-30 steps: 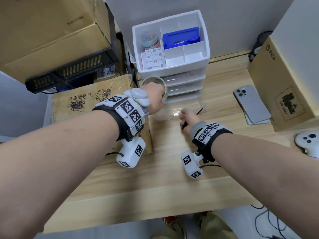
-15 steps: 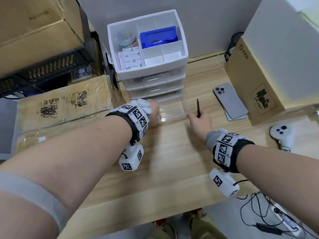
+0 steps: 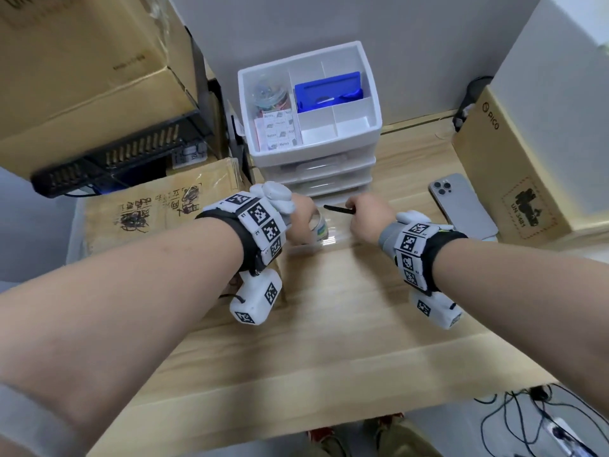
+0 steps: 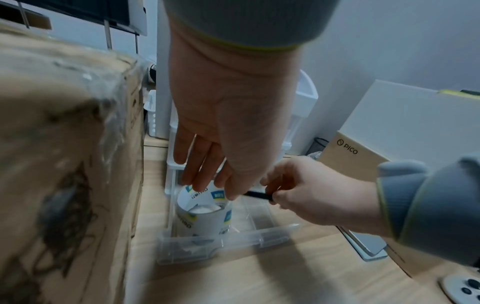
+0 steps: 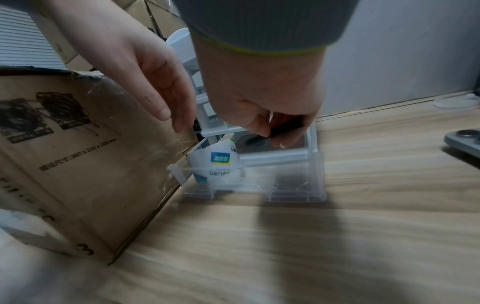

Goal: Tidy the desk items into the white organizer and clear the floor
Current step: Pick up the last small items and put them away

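From the head view, a black pen (image 3: 339, 210) is pinched in the right hand (image 3: 369, 222) over the white organizer (image 3: 309, 127)'s pulled-out clear drawer (image 3: 333, 240). In the left wrist view, the tape roll (image 4: 205, 218) is seen already set in the drawer's left part, the left hand (image 4: 223, 123)'s fingers relaxed just above it. From the right wrist view, the pen is judged still to be dropped in, the drawer to be shut and the floor to be cleared.

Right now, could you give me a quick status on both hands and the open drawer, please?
Left hand open above tape roll standing in pulled-out clear drawer. Right hand pinching black pen over drawer. Cardboard box crowds drawer's left side.
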Available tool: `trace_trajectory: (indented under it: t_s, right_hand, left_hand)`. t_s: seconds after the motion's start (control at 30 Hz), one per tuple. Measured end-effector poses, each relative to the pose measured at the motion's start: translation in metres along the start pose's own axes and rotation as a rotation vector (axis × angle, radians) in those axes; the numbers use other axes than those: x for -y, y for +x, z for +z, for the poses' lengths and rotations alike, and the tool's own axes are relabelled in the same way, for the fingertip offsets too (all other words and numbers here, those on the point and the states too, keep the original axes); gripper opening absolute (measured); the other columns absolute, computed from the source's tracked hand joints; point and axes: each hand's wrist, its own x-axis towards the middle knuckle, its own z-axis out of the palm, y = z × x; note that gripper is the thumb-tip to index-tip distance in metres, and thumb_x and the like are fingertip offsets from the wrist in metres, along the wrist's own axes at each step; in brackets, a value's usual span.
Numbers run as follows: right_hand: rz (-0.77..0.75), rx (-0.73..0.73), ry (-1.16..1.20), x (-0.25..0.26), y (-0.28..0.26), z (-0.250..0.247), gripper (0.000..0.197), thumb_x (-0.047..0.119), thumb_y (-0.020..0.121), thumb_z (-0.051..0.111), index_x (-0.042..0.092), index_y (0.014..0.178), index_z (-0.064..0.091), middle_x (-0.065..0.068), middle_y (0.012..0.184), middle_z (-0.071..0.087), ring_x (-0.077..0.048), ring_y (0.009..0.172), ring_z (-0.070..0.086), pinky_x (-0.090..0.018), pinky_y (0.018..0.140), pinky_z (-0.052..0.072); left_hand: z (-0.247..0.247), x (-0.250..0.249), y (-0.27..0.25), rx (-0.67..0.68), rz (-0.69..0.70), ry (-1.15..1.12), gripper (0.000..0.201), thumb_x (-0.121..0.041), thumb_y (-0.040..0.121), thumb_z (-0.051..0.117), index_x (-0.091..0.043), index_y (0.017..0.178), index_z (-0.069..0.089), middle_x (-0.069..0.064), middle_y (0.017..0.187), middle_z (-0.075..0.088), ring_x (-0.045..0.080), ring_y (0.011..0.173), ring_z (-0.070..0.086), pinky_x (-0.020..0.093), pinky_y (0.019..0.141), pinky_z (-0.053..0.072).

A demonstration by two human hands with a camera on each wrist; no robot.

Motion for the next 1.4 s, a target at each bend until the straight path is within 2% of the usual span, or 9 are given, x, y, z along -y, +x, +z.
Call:
trace_trajectory:
  t_s: [0.2, 0.43, 0.63, 0.77, 0.87, 1.03, 1.2, 1.3, 1.4]
  right_hand:
    - [0.002, 0.059, -0.055, 0.011, 0.004, 0.008, 0.03, 0.001, 0.085, 0.052, 0.008, 0.113, 0.063, -0.012, 0.113, 0.065, -0.03, 0.103, 0.061, -0.035, 0.087, 0.052]
    - [-0.415, 0.113, -0.004, 0.021, -0.003, 0.027, 0.034, 0.019, 0.091, 0.056, 0.017, 0.124, 0.064, -0.008, 0.124, 0.05, -0.028, 0.096, 0.06, -0.037, 0.085, 0.05]
    - [-0.336, 0.187, -0.053, 0.026, 0.005, 0.036, 0.034, 0.016, 0.092, 0.053, 0.005, 0.123, 0.065, -0.01, 0.133, 0.045, -0.03, 0.109, 0.059, -0.038, 0.097, 0.05]
    - [-0.362, 0.181, -0.087, 0.02, -0.002, 0.035, 0.039, 0.021, 0.09, 0.054, 0.009, 0.126, 0.062, -0.005, 0.135, 0.047, -0.029, 0.105, 0.061, -0.04, 0.089, 0.053]
    - [-0.412, 0.056, -0.057, 0.018, -0.014, 0.031, 0.022, 0.024, 0.087, 0.054, 0.017, 0.105, 0.065, -0.002, 0.11, 0.06, -0.027, 0.087, 0.062, -0.038, 0.073, 0.052]
    - [-0.413, 0.334, -0.273, 0.013, -0.029, 0.041, 0.018, 0.026, 0.084, 0.052, 0.019, 0.095, 0.064, -0.002, 0.088, 0.066, -0.026, 0.083, 0.062, -0.029, 0.062, 0.044]
    - [-0.323, 0.317, -0.229, 0.015, -0.018, 0.049, 0.035, 0.024, 0.082, 0.053, 0.016, 0.116, 0.056, -0.008, 0.108, 0.067, -0.028, 0.093, 0.064, -0.037, 0.076, 0.055]
    - [-0.275, 0.277, -0.225, 0.022, -0.005, 0.047, 0.037, 0.024, 0.083, 0.057, 0.012, 0.117, 0.051, -0.01, 0.111, 0.061, -0.031, 0.098, 0.061, -0.037, 0.076, 0.051]
    - [-0.21, 0.264, -0.169, 0.029, 0.01, 0.044, 0.056, 0.026, 0.082, 0.062, 0.008, 0.132, 0.043, -0.014, 0.125, 0.054, -0.034, 0.112, 0.055, -0.041, 0.089, 0.05]
  left_hand:
    - [-0.019, 0.011, -0.007, -0.114, -0.034, -0.068, 0.005, -0.017, 0.092, 0.056, -0.018, 0.09, 0.06, 0.002, 0.089, 0.059, 0.019, 0.075, 0.052, 0.023, 0.052, 0.036]
    - [-0.052, 0.031, -0.009, -0.493, -0.217, -0.196, 0.014, -0.018, 0.082, 0.053, -0.013, 0.081, 0.066, 0.005, 0.08, 0.065, 0.023, 0.07, 0.055, 0.03, 0.064, 0.047]
    - [-0.059, 0.041, -0.015, -0.628, -0.228, -0.229, 0.016, -0.026, 0.09, 0.047, -0.013, 0.086, 0.055, 0.005, 0.083, 0.057, 0.027, 0.075, 0.055, 0.032, 0.064, 0.045]
    - [-0.057, 0.044, -0.014, -0.635, -0.212, -0.248, 0.007, -0.021, 0.092, 0.048, -0.014, 0.094, 0.045, 0.005, 0.088, 0.051, 0.027, 0.078, 0.051, 0.034, 0.065, 0.04]
    - [-0.057, 0.044, -0.013, -0.631, -0.222, -0.252, 0.009, -0.017, 0.094, 0.048, -0.015, 0.097, 0.04, 0.005, 0.088, 0.049, 0.027, 0.077, 0.049, 0.035, 0.064, 0.037]
    - [-0.059, 0.046, -0.012, -0.554, -0.224, -0.219, 0.006, -0.014, 0.094, 0.049, -0.017, 0.094, 0.044, 0.006, 0.093, 0.055, 0.027, 0.078, 0.051, 0.034, 0.065, 0.038]
    - [-0.071, 0.047, -0.011, -0.447, -0.197, -0.168, 0.018, -0.009, 0.097, 0.046, -0.011, 0.11, 0.058, 0.012, 0.116, 0.061, 0.025, 0.088, 0.046, 0.029, 0.07, 0.036]
    - [-0.075, 0.047, -0.007, -0.424, -0.201, -0.164, 0.011, -0.007, 0.097, 0.044, -0.014, 0.099, 0.052, 0.012, 0.108, 0.058, 0.024, 0.087, 0.042, 0.025, 0.054, 0.026]
    - [-0.076, 0.048, -0.003, -0.398, -0.221, -0.209, 0.008, -0.008, 0.098, 0.045, -0.015, 0.098, 0.049, 0.007, 0.101, 0.049, 0.023, 0.089, 0.042, 0.025, 0.056, 0.027]
